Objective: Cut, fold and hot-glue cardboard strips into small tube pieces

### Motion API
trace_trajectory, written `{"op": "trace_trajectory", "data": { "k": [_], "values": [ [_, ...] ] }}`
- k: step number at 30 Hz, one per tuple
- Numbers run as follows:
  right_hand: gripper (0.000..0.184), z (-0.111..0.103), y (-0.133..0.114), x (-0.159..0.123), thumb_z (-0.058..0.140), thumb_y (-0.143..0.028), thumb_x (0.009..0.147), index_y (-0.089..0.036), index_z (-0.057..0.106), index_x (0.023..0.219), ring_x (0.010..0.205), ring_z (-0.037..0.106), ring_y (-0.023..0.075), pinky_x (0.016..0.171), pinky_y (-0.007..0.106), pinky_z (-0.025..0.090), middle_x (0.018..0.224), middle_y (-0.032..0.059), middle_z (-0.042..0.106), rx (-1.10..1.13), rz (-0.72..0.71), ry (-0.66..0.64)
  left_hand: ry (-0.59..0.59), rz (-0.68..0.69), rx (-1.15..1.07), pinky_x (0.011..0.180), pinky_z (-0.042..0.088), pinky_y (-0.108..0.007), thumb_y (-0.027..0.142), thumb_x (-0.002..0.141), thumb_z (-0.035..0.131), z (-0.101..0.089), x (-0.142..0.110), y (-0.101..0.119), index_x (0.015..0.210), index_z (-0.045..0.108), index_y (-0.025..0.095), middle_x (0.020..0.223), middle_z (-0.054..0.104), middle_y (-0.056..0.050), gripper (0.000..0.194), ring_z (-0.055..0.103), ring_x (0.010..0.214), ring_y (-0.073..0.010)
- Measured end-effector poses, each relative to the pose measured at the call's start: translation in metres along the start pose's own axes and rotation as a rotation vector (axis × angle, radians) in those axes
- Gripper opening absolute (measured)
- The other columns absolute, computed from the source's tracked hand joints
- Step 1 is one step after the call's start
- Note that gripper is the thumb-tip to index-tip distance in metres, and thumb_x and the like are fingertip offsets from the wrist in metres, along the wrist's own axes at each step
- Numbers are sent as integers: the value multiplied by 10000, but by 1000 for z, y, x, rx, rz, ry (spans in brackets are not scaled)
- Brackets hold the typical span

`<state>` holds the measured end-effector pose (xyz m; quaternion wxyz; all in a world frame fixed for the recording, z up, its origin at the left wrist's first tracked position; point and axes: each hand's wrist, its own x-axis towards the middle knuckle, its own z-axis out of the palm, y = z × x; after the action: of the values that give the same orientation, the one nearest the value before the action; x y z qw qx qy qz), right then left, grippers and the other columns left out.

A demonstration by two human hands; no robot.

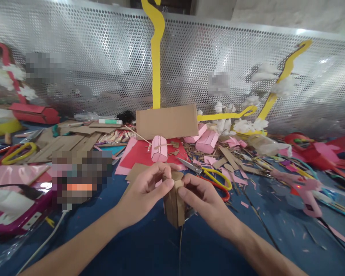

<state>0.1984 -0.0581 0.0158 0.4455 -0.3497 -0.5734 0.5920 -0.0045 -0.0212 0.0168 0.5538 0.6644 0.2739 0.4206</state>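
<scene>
Between my two hands, above the blue table, is a small folded cardboard piece [174, 209] with several flat sides. My left hand [149, 188] pinches its upper left edge between thumb and fingers. On the other side, my right hand [199, 193] grips the upper right edge, the thumb pressed on a narrow strip. A thin strand hangs below the piece. Just behind the right hand lie scissors [218, 178] with yellow and red handles. Beyond the hands, a small pink box-like piece [159, 148] sits on red paper [138, 153].
A pink glue gun [307, 191] with a glowing red light lies at right. A purple power strip [23, 218] with cables is at left. Behind stands a cardboard box [166, 122] with a tall yellow strip [156, 65]. Cardboard scraps [66, 143] and a perforated metal screen [103, 57] line the back.
</scene>
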Motion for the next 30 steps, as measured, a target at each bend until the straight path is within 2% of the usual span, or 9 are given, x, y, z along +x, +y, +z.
{"op": "trace_trajectory", "data": {
  "k": [6, 15, 19, 24, 30],
  "values": [
    [337, 1, 1, 0, 719, -501, 951, -198, 583, 893, 675, 467, 107, 633, 236, 393, 780, -40, 538, 20, 16, -9, 19, 13, 44, 893, 531, -371, 392, 1009, 621, 1, 0, 0, 925, 541, 208, 1380, 621, -116, 218, 613, 1224, -279],
    [385, 7, 0, 1, 760, -541, 899, -201, 578, 902, 743, 574, 148, 676, 267, 468, 856, 4, 604, -2, 27, 6, 37, 72, 60, 919, 571, -348, 320, 1015, 614, 5, -1, -2, 968, 546, 216, 1299, 652, -92, 132, 642, 1234, -263],
    [398, 7, 0, 1, 774, -538, 889, -191, 579, 902, 708, 551, 130, 650, 253, 452, 843, 0, 601, 0, 28, 8, 16, 98, 97, 993, 551, -368, 337, 1034, 597, 4, -4, -1, 1004, 578, 220, 1286, 656, -92, 122, 609, 1298, -269],
    [362, 6, 2, 1, 766, -497, 913, -182, 588, 893, 740, 532, 121, 680, 243, 448, 850, -1, 591, -1, -5, 13, 21, 72, 107, 879, 577, -316, 335, 1035, 596, 3, -5, 0, 977, 568, 224, 1294, 636, -81, 128, 647, 1218, -247],
    [355, 8, 4, 0, 749, -496, 930, -189, 575, 893, 684, 467, 99, 631, 225, 410, 796, -29, 542, 32, -11, 19, 64, 84, 121, 823, 578, -308, 299, 1015, 614, 4, -3, -2, 950, 559, 222, 1272, 636, -80, 115, 659, 1149, -237]
  ]
}}
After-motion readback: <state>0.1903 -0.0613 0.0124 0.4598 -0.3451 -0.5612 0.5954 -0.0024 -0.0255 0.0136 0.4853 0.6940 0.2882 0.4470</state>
